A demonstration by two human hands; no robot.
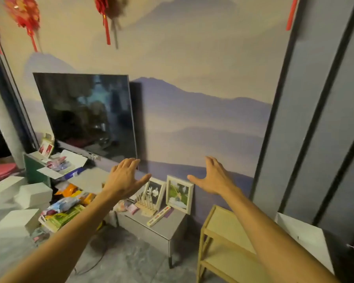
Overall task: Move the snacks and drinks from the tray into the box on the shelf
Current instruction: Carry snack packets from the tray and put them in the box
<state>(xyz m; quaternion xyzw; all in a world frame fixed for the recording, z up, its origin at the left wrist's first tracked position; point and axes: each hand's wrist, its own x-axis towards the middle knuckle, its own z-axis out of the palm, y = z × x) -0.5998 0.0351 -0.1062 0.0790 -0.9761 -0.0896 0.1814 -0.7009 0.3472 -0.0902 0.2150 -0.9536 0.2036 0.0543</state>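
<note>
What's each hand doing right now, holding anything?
Left hand: open, fingers spread, holding nothing.
Right hand: open, fingers spread, holding nothing.

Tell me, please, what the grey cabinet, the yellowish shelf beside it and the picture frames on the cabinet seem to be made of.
The grey cabinet: likely painted or laminated board, smooth matte face with faint sheen. The yellowish shelf: apparently pale wood, flat boards on slim square posts. The picture frames: probably whitewashed wood, matte pale borders, too blurred for grain.
</note>
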